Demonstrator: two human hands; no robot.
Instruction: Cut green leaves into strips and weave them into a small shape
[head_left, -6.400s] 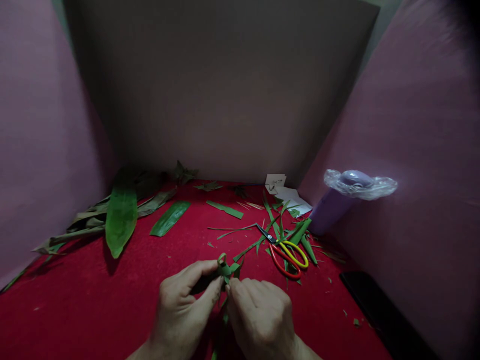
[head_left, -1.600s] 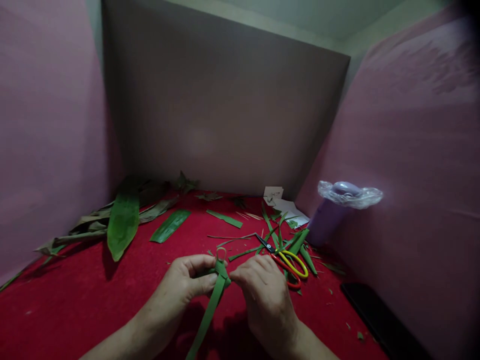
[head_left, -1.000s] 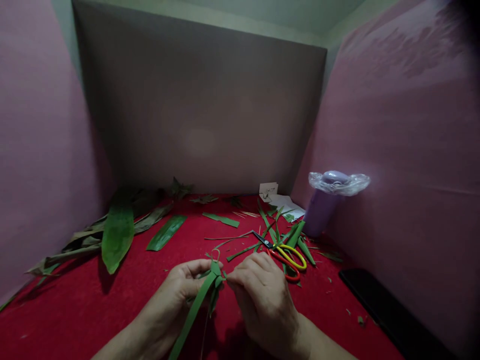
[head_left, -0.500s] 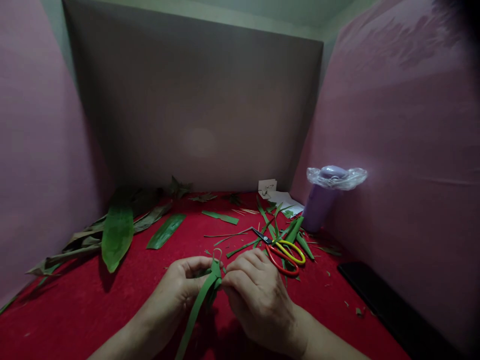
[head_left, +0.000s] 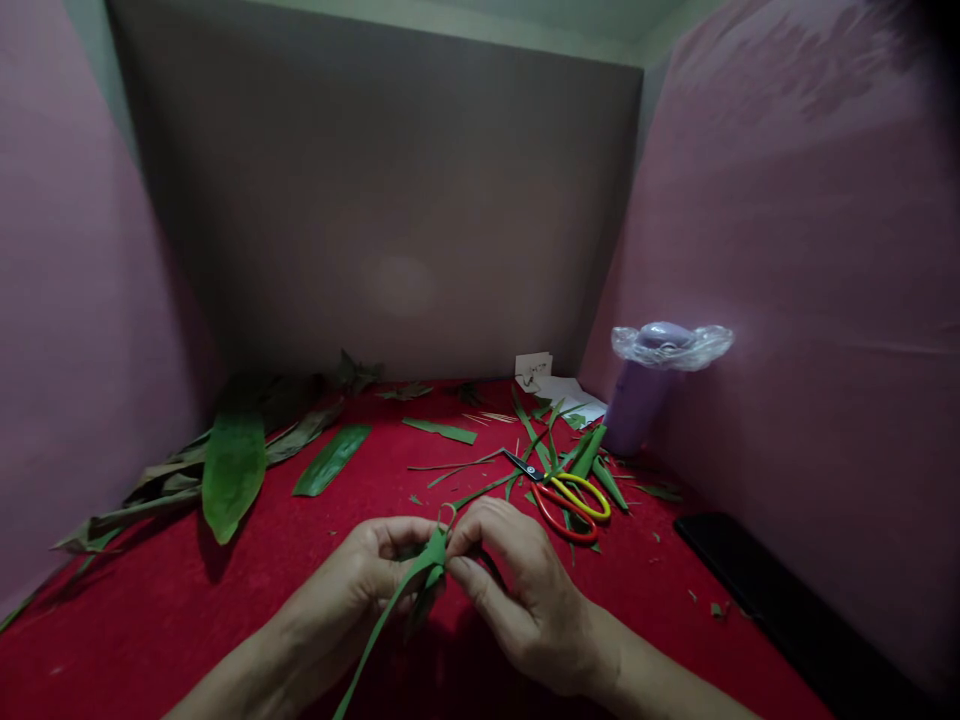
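Note:
Low in the middle of the view, a folded green leaf strip is held between both hands, with a long tail hanging down toward the bottom edge and a thin loop standing up at its top. My left hand is closed around its left side, thumb and fingers pinching it. From the right, my right hand pinches the strip's edge between thumb and forefinger. The exact fold under the fingertips is hidden. Just beyond my right hand lie scissors with one red and one yellow handle.
Leaf cuttings surround the scissors on the red cloth. A broad green leaf and dried leaves lie at left. A purple container topped with clear plastic stands at right, near white papers. A black flat object lies along the right wall.
My right thumb and forefinger have shifted on the folded strip, and the thumb now shows. The strip's loop has moved slightly right, and its tail hangs further left.

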